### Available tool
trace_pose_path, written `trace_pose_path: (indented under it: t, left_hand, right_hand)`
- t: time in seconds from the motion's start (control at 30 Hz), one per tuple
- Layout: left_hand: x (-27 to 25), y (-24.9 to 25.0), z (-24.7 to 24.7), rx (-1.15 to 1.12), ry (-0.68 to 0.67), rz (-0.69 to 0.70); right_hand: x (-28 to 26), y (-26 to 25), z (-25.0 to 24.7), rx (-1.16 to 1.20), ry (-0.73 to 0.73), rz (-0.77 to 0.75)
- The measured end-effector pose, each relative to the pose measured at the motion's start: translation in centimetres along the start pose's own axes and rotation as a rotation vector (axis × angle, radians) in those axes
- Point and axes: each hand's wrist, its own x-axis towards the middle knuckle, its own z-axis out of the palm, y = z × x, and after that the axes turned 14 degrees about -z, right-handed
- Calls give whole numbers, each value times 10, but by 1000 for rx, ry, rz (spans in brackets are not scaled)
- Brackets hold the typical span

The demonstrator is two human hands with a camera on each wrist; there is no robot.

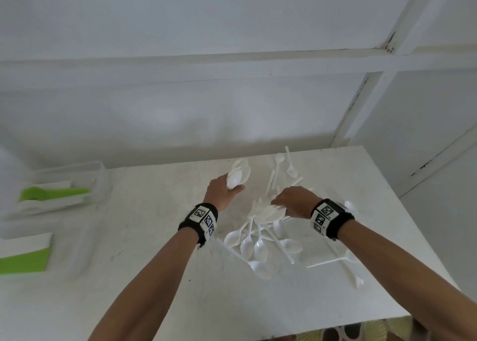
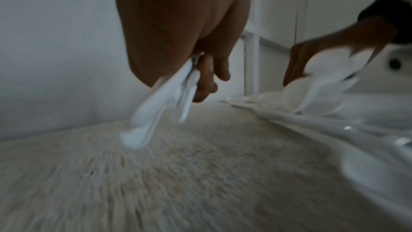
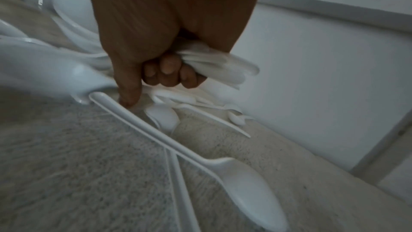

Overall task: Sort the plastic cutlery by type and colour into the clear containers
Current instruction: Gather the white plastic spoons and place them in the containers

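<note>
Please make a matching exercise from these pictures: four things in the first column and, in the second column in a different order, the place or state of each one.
1. left hand
2. right hand
3. loose white spoons
4. green cutlery

A. lying scattered on the table
B. inside a clear container at the left
C. holds a bundle of white spoons raised off the table
D. grips white spoons low over the pile

Pairs: 1-C, 2-D, 3-A, 4-B

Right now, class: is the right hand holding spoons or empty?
Holding: the right hand has its fingers curled round a bunch of white spoons.
</note>
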Motion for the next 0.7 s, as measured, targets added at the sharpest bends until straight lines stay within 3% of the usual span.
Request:
trace_pose_path:
  t: [0.1, 0.2, 0.27, 0.37, 0.43, 0.53, 0.7]
  left_hand:
    - [16, 20, 8, 221, -77, 126]
    - [26, 38, 16, 532, -140, 317]
    - [30, 46, 24, 666, -164, 423]
    - [35, 55, 39, 809, -189, 544]
    - [37, 58, 45, 892, -224, 608]
    - [39, 62, 47, 953, -226, 662]
    - [44, 53, 41, 904, -167, 788]
  right_hand:
    - [-10, 13, 5, 126, 213, -76]
    - [-26, 25, 6, 383, 543, -110]
    - [-37, 30, 2, 620, 741, -75]
    - [-50, 32, -4, 1122, 923, 58]
    - [-50, 31, -3, 1304, 972, 167]
    - [-44, 31, 5, 1258, 971, 249]
    - [-27, 31, 5, 1496, 1026, 362]
